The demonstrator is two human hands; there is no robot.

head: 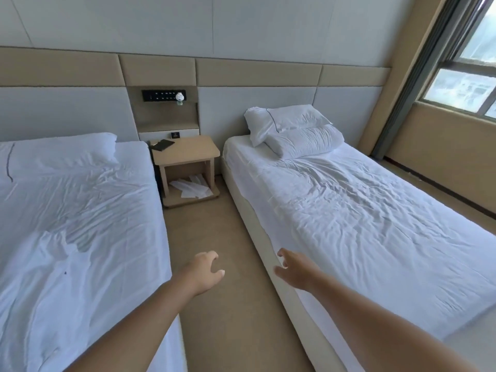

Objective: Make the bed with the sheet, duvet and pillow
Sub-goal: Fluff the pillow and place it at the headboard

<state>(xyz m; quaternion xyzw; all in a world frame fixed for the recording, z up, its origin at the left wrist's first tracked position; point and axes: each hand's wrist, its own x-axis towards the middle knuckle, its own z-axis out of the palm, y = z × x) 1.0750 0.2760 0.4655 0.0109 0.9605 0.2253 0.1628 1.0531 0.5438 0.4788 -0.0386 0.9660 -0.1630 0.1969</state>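
Reaching for the rumpled sheet (362, 216), left hand (205, 269) and right hand (291, 268) empty, loosely spread; ideally gripping its edge evenly, pulling taut.

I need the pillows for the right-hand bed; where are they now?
Head view, upper right: both pillows lie stacked at the head of the right bed, beside the nightstand.

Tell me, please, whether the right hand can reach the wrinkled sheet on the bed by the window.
Probably yes: the right hand hovers beside that bed, with nothing between it and the sheet.
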